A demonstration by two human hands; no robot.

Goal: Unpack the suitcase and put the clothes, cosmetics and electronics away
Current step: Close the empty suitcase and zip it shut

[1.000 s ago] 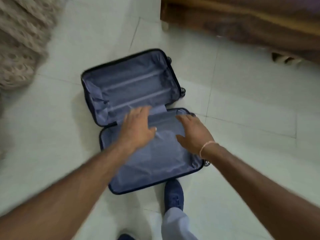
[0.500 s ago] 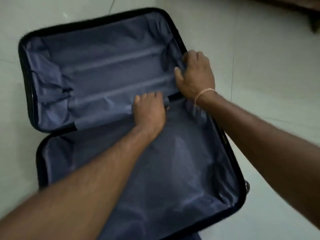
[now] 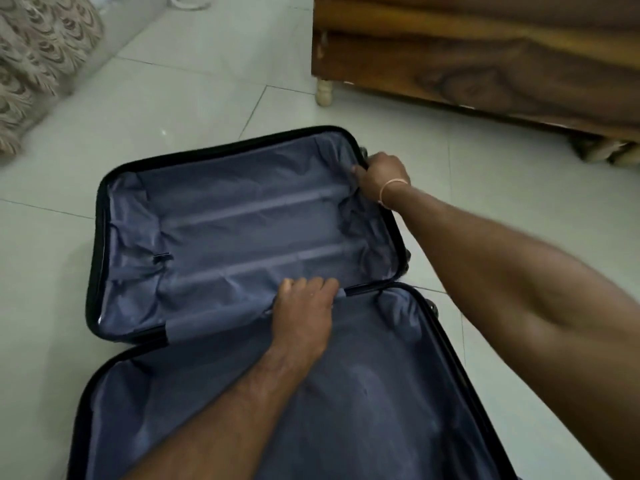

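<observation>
Gripping the far right corner of the open suitcase (image 3: 221,237), the right hand (image 3: 382,176) curls its fingers over the black rim there, thumb pressed against the blue lining; a thin band (image 3: 391,188) circles its wrist. The left hand (image 3: 304,313) lies at the middle hinge between the two halves, fingers bent over the lining strip and grasping it. Both halves lie flat on the pale tiled floor (image 3: 173,98), the far one showing two raised ridges under creased fabric. A wooden furniture piece (image 3: 485,53) stands at the far right, and patterned fabric (image 3: 38,60) at the far left.
</observation>
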